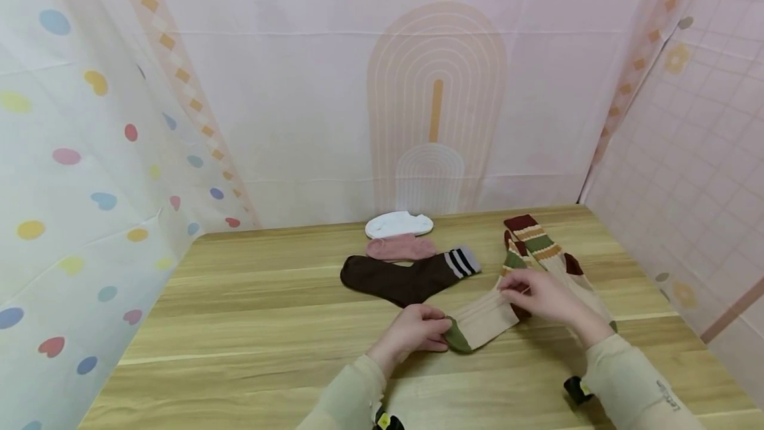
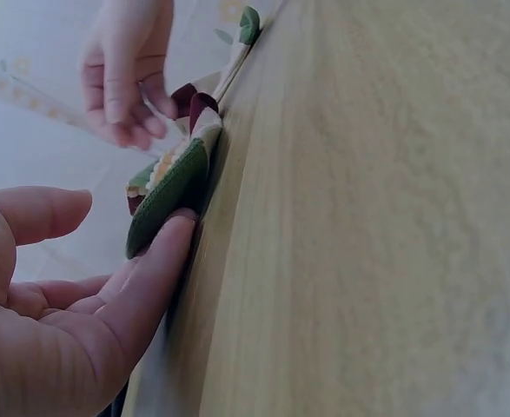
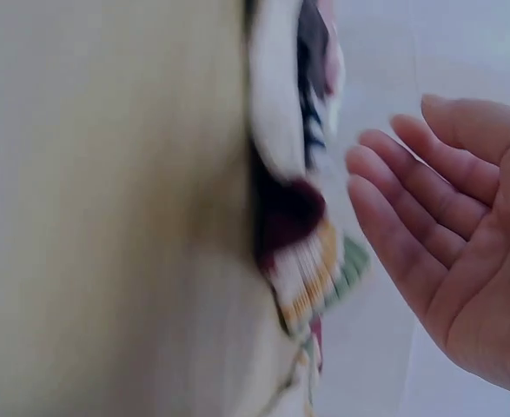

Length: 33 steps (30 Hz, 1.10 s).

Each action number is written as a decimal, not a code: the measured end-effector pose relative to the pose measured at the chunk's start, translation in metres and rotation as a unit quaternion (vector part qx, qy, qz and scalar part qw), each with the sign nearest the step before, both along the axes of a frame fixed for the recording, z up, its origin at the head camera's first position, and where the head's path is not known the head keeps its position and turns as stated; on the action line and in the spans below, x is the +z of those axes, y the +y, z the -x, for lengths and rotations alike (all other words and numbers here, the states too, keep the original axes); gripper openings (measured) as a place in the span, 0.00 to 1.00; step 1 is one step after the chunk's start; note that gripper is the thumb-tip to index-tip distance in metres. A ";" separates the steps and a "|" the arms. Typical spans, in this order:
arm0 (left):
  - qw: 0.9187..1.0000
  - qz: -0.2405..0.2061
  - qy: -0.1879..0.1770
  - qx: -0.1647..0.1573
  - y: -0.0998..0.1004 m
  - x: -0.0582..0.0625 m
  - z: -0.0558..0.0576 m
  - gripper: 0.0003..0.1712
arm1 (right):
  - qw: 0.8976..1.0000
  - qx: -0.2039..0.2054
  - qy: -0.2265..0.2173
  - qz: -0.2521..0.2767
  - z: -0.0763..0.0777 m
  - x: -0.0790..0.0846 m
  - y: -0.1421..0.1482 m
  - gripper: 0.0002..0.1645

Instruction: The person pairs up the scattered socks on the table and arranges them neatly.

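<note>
A cream sock (image 1: 486, 320) with a green toe and a dark red heel lies on the wooden table, its striped cuff pointing away. At the green toe is my left hand (image 1: 412, 334); in the left wrist view its fingertips (image 2: 181, 228) touch the underside of the toe while the thumb stands apart. My right hand (image 1: 540, 294) hovers over the middle of this sock, its fingers loosely bent and holding nothing in the right wrist view. Beyond the right hand lies a matching striped sock (image 1: 543, 244), partly hidden by that hand.
A dark brown sock (image 1: 388, 277) with a grey, black-striped cuff lies left of the cream one. Behind it are a pink low sock (image 1: 400, 247) and a white low sock (image 1: 396, 225). Patterned cloth (image 1: 298, 118) hangs around the table's (image 1: 251, 324) back and sides.
</note>
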State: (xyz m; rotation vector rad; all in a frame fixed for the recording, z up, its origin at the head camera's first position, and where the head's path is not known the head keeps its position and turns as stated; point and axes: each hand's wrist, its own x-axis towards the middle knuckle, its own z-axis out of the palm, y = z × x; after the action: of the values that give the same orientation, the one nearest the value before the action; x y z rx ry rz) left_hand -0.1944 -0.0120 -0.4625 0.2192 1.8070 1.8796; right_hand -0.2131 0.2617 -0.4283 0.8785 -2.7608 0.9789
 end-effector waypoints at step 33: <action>0.994 0.080 0.048 0.054 0.009 -0.002 -0.005 0.18 | 0.981 -0.154 -0.001 -0.116 0.089 0.001 0.031 0.18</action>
State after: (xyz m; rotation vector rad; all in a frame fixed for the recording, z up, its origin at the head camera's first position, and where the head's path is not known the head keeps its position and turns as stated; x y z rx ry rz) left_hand -0.1892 -0.0026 -0.4642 0.1606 2.0612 1.8130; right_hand -0.3022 0.2925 -0.4276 0.4460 -2.9321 0.6171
